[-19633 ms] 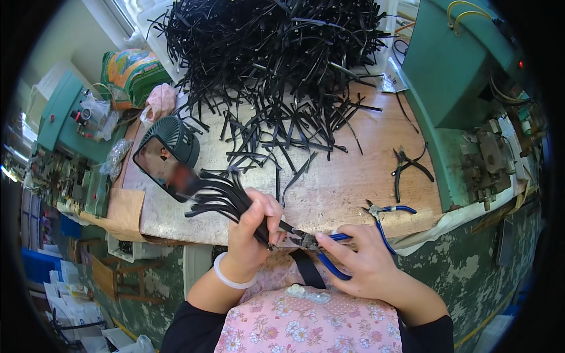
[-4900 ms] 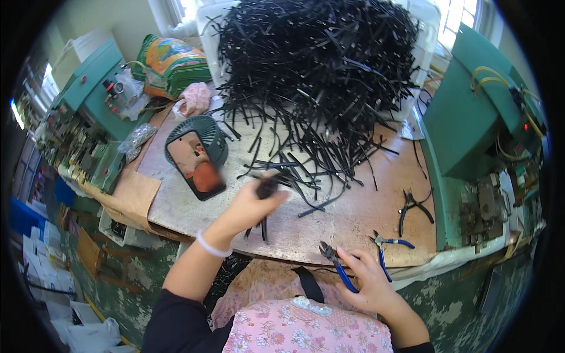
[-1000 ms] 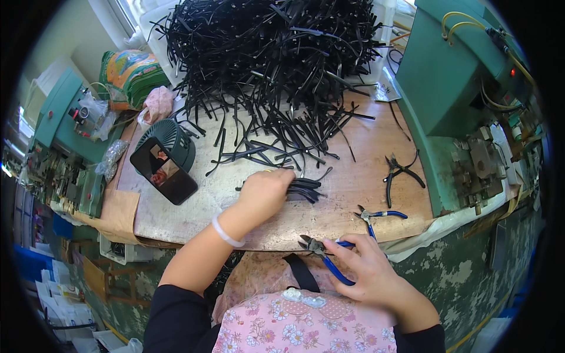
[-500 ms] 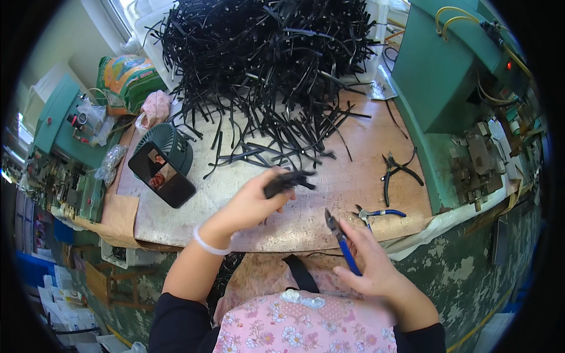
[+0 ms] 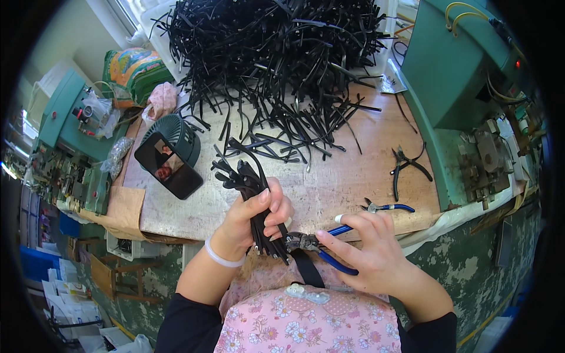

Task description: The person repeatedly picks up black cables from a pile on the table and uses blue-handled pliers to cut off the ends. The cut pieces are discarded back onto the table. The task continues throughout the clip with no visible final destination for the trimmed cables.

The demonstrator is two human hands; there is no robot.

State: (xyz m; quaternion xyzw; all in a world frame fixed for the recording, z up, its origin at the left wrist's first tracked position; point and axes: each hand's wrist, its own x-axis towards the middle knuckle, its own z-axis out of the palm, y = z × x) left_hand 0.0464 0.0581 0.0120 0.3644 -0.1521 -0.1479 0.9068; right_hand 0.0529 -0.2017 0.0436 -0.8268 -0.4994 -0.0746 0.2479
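My left hand (image 5: 254, 216), a pale band at its wrist, is wrapped around a bundle of short black cable pieces (image 5: 242, 175). The bundle stands tilted, its loose upper ends fanning out above the fist and its lower ends sticking out below it. In my right hand (image 5: 372, 250) is a pair of blue-handled cutting pliers (image 5: 303, 241), the handles spread apart. Their jaws are right by the bundle's lower ends; whether they touch a piece I cannot tell. Beyond my hands a large heap of similar black pieces (image 5: 276, 59) spills from a white bin onto the table.
Black-handled pliers (image 5: 407, 167) and a second blue-handled pair (image 5: 388, 207) lie on the table (image 5: 376, 135) at right. A phone (image 5: 169, 167) leans on a small green fan (image 5: 187, 144). Green machines flank the table, one at right (image 5: 447, 76), another at left (image 5: 65, 126).
My left hand has turned the bundle from lying sideways to upright. The cutting pliers, carried left by my right hand, have come from apart to beside the bundle's lower ends, their handles spread wider.
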